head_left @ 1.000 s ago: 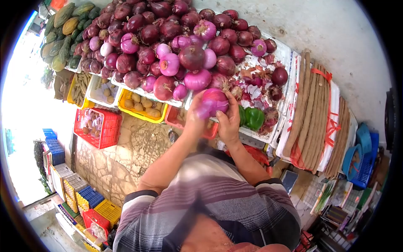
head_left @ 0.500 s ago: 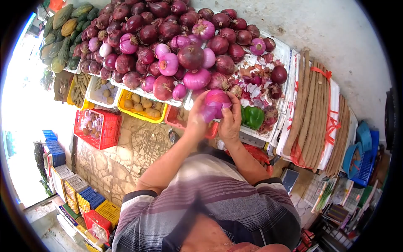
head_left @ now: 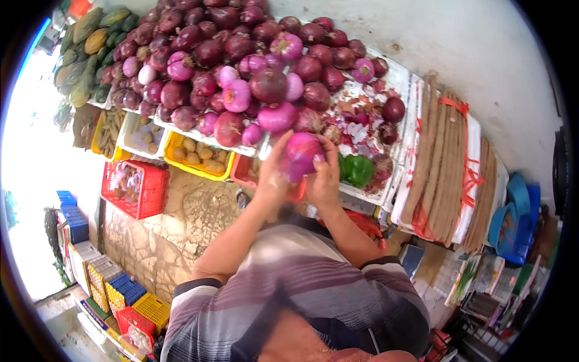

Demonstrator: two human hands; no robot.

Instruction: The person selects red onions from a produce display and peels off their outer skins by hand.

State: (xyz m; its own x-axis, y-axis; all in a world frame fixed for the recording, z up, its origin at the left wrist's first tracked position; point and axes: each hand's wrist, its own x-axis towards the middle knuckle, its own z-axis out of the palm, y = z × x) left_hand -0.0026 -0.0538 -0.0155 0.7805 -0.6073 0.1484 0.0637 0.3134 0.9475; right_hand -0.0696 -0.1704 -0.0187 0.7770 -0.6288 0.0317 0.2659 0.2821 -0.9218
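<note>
A bright purple onion (head_left: 303, 151) is held between both hands in front of my chest. My left hand (head_left: 275, 177) wraps its left side, and a loose purple skin hangs near those fingers. Against the right side of the onion, my right hand (head_left: 324, 175) is closed, with the thumb on its surface. Just beyond lies a heap of red onions (head_left: 208, 53), some dark and some peeled bright pink. Torn onion skins (head_left: 357, 130) cover the right part of the white tray. Green peppers (head_left: 358, 171) sit right of my right hand.
Long brown roots (head_left: 443, 163) tied with red ribbon lie at the right. Below the heap stand a yellow basket of potatoes (head_left: 199, 158) and a red crate (head_left: 136, 188). Green gourds (head_left: 81, 60) are at the far left. Blue basins (head_left: 505, 220) stand at the far right.
The view has shifted slightly, so the stall appears further left. Both hands still hold the onion, which has turned a little between them.
</note>
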